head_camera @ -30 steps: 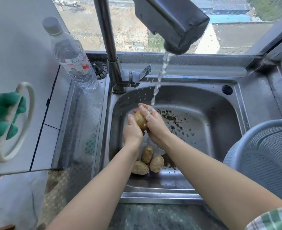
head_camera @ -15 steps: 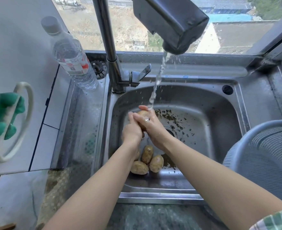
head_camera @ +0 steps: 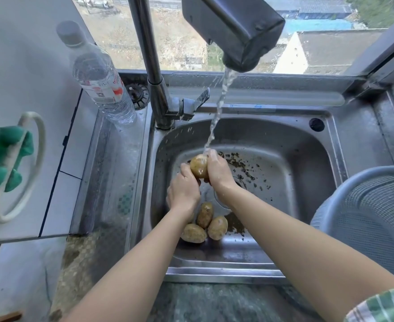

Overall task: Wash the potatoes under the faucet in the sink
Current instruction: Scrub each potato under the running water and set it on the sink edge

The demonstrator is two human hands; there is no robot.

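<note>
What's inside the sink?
The left hand and right hand hold one potato under the water. Three more potatoes lie nearer, plus dark dirt bits. The arms hide some of the sink bottom.

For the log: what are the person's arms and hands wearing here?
Nothing on the left hand or right hand: no gloves, no watch or bracelet at either wrist. Both forearms are bare. A green-and-white checked sleeve shows at the right upper arm.

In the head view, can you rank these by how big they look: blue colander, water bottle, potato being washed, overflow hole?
1. blue colander, though partly cut off
2. water bottle, nearer the camera
3. potato being washed
4. overflow hole
</note>
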